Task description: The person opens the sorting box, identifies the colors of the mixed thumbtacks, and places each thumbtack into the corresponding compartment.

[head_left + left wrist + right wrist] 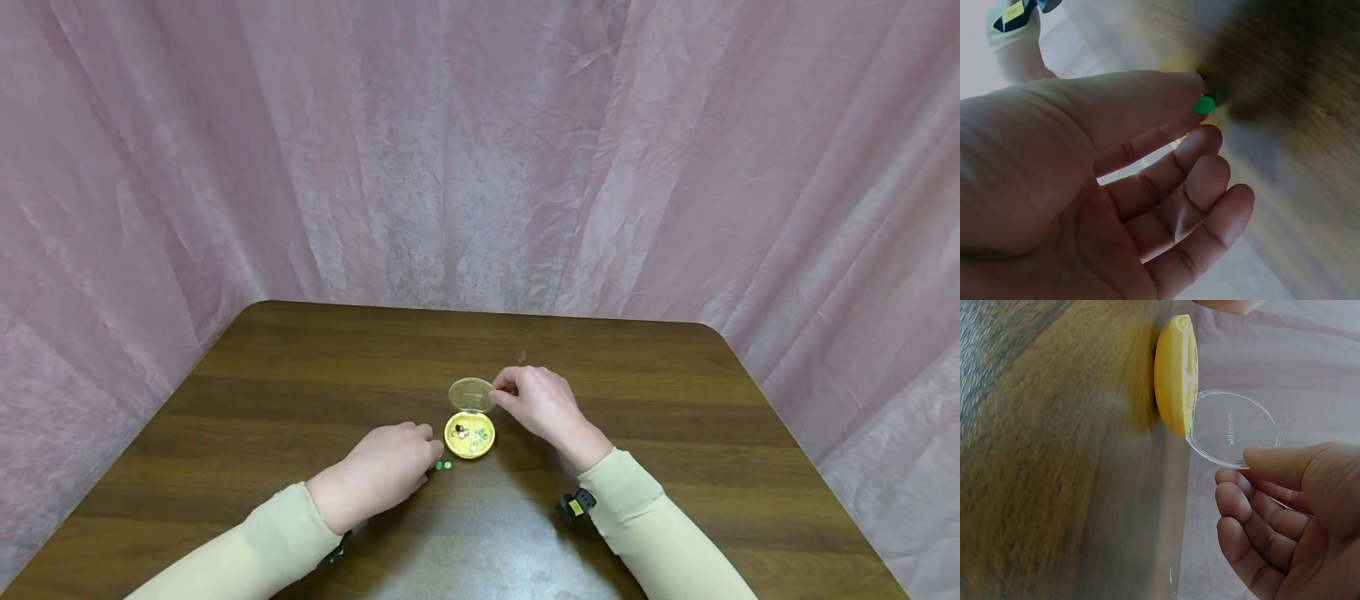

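A round yellow case (469, 456) stands on the table with its clear hinged lid (471, 394) raised. Small rings, some dark pieces and pale green bits lie inside its divided bowl. My right hand (538, 404) pinches the lid's edge between thumb and forefinger, and the right wrist view shows printing on the lid (1235, 428). Left of the case, my left hand (388, 467) is low over the table. A small green bead (1204, 104) shows between its thumb and forefinger tips, the other fingers loosely bent. Beside these fingertips lies a yellow-green bead (447, 465).
The brown wooden table (337, 350) has rounded far corners. Pink curtains (465, 167) hang around its back and sides. A tiny clear piece (522, 356) lies beyond the right hand. A black device (576, 505) is strapped at the right wrist.
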{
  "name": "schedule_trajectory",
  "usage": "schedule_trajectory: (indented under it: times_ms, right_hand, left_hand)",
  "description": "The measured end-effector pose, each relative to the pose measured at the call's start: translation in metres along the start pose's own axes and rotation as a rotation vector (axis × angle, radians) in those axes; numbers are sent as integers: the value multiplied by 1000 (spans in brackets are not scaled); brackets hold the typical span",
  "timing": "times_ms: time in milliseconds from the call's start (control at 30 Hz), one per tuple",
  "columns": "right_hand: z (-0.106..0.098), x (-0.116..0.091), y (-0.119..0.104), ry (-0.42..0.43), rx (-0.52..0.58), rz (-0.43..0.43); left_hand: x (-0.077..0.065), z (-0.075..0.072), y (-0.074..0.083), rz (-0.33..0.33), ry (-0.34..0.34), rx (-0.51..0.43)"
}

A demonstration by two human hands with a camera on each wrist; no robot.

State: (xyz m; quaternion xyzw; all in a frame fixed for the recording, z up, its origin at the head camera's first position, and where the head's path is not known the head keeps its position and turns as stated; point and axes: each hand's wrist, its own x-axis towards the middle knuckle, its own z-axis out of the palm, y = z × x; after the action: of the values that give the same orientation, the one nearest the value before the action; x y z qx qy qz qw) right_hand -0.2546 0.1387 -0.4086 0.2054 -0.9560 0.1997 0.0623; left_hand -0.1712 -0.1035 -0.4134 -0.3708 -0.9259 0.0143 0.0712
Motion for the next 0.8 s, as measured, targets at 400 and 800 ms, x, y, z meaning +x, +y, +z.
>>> schedule_trajectory:
  times_ms: [400, 800]
  right_hand:
    - [-4, -2, -2, -12, 0, -3]
    - [-5, -2, -1, -13, 3, -6]
  left_hand:
    - [-4, -3, 11, 19, 35, 200]
    - [-1, -5, 5, 2, 62, -23]
